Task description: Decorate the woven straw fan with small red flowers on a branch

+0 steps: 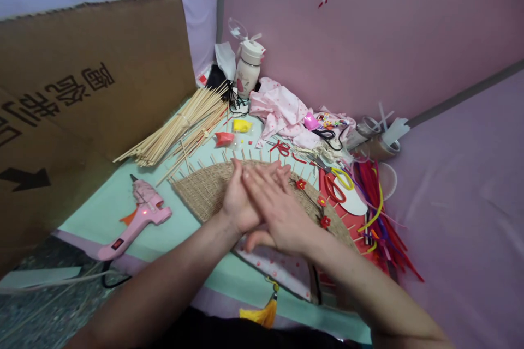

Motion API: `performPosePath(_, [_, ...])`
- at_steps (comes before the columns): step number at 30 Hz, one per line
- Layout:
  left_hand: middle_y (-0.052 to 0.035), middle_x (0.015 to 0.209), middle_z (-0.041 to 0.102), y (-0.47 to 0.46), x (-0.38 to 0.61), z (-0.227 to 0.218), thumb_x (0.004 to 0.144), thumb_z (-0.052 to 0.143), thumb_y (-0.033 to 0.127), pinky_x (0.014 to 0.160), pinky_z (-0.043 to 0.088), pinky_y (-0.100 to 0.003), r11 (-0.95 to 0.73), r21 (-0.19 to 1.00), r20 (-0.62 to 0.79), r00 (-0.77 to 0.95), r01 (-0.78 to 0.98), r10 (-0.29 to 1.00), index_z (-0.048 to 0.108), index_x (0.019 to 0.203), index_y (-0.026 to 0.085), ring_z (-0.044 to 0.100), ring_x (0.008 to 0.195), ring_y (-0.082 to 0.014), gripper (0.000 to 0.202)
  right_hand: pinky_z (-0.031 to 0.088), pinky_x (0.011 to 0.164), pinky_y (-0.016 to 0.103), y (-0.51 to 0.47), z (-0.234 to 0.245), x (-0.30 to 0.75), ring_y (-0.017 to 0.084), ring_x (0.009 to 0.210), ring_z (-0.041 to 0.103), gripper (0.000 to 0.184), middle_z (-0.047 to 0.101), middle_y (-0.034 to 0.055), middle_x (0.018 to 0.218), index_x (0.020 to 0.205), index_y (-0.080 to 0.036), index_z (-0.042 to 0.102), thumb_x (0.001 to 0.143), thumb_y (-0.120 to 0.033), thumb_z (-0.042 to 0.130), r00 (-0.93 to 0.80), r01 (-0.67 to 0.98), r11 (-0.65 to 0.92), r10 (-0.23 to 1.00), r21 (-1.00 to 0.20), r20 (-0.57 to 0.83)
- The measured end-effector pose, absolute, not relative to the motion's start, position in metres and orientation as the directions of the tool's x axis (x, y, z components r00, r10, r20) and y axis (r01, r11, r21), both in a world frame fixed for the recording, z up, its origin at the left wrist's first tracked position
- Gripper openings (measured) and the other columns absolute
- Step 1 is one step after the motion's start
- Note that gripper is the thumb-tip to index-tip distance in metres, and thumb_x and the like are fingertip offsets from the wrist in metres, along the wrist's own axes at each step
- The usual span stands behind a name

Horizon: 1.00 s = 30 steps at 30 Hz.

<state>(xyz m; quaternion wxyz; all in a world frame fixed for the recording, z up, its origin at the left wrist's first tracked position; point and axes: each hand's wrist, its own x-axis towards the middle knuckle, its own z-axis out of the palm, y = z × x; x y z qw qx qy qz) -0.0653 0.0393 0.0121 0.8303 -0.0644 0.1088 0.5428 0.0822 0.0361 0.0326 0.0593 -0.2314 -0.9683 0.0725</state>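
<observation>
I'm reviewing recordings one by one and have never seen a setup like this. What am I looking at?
There is no machine: these are a person's bare left hand and right hand, pictured by a camera worn on the head, looking forward and down. The right hand lies across the left; whether anything is held between them is hidden. Below them is a brown, fan-shaped woven panel with small red flowers. The pale green surface also bears a pink glue gun and a bundle of thin wooden sticks.
</observation>
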Motion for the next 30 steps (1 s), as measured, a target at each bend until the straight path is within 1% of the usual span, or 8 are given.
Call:
performPosePath(3, [-0.0161,0.147,0.046,0.04,-0.065,0.013,0.086,0.023,0.073,0.115,0.028,-0.041,0.358,0.063,-0.234,0.335,-0.932,0.913,0.032,0.148,0.014,0.036,0.141,-0.0245,0.086,0.011,0.12,0.05,0.036,0.032,0.083,0.026,0.148,0.017,0.104,0.028,0.0159,0.156,0.153,-0.011,0.017,0.079,-0.082,0.032,-0.925,0.363,0.915,0.376,-0.176,0.05])
performPosePath(7, [-0.0179,0.145,0.048,0.041,-0.061,0.015,0.084,0.024,0.076,0.113,0.032,-0.042,0.379,0.05,-0.268,0.354,-0.924,0.896,0.031,0.148,0.012,0.037,0.141,-0.0268,0.091,0.01,0.12,0.052,0.038,0.032,0.084,0.029,0.149,0.013,0.111,0.023,0.0186,0.157,0.153,-0.006,0.016,0.076,-0.085,0.03,-0.868,0.468,0.87,0.486,-0.155,0.101])
performPosePath(11, [-0.0176,0.145,0.049,0.042,-0.06,0.015,0.085,0.021,0.076,0.116,0.026,-0.043,0.375,0.069,-0.263,0.346,-0.924,0.901,0.035,0.146,0.012,0.036,0.141,-0.0255,0.09,0.009,0.121,0.049,0.039,0.031,0.085,0.026,0.148,0.016,0.107,0.027,0.0144,0.157,0.153,-0.009,0.018,0.077,-0.084,0.032,-0.92,0.368,0.914,0.384,-0.17,0.073])
performPosePath(15, [-0.0186,0.146,0.047,0.043,-0.058,0.01,0.084,0.026,0.077,0.116,0.026,-0.044,0.388,0.05,-0.26,0.363,-0.92,0.895,0.037,0.145,0.012,0.038,0.14,-0.0278,0.09,0.005,0.12,0.052,0.04,0.03,0.087,0.029,0.149,0.012,0.114,0.021,0.0183,0.158,0.152,-0.005,0.017,0.074,-0.087,0.025,-0.866,0.471,0.866,0.49,-0.166,0.102])
performPosePath(18, [-0.0192,0.145,0.048,0.043,-0.057,0.009,0.082,0.025,0.079,0.117,0.024,-0.042,0.402,0.068,-0.254,0.374,-0.913,0.892,0.039,0.143,0.009,0.037,0.141,-0.0276,0.094,0.007,0.121,0.05,0.04,0.029,0.087,0.027,0.149,0.013,0.111,0.024,0.0159,0.158,0.153,-0.008,0.018,0.074,-0.086,0.026,-0.913,0.383,0.905,0.401,-0.184,0.076])
performPosePath(21, [-0.0173,0.142,0.052,0.044,-0.056,0.011,0.084,0.027,0.076,0.116,0.027,-0.04,0.325,0.081,-0.283,0.291,-0.942,0.914,0.039,0.144,0.011,0.041,0.138,-0.0254,0.089,0.007,0.12,0.053,0.043,0.029,0.088,0.028,0.148,0.015,0.11,0.025,0.0173,0.157,0.153,-0.008,0.018,0.075,-0.085,0.026,-0.89,0.432,0.882,0.451,-0.19,0.071])
performPosePath(27, [-0.0192,0.13,0.061,0.044,-0.049,0.009,0.089,0.028,0.069,0.108,0.039,-0.038,0.305,0.046,-0.303,0.277,-0.951,0.912,0.046,0.139,0.008,0.054,0.127,-0.0265,0.081,0.01,0.119,0.055,0.059,0.036,0.099,0.027,0.148,0.015,0.102,0.019,0.0162,0.159,0.155,-0.014,-0.001,0.079,-0.081,0.011,-0.855,0.446,0.845,0.499,-0.295,0.137])
performPosePath(30, [-0.0201,0.127,0.063,0.045,-0.051,0.008,0.09,0.024,0.068,0.108,0.039,-0.037,0.293,0.058,-0.306,0.262,-0.954,0.915,0.048,0.138,0.007,0.056,0.125,-0.0261,0.081,0.01,0.118,0.058,0.06,0.036,0.103,0.028,0.149,0.014,0.1,0.019,0.0157,0.159,0.155,-0.016,-0.003,0.08,-0.08,0.013,-0.829,0.493,0.826,0.541,-0.272,0.141])
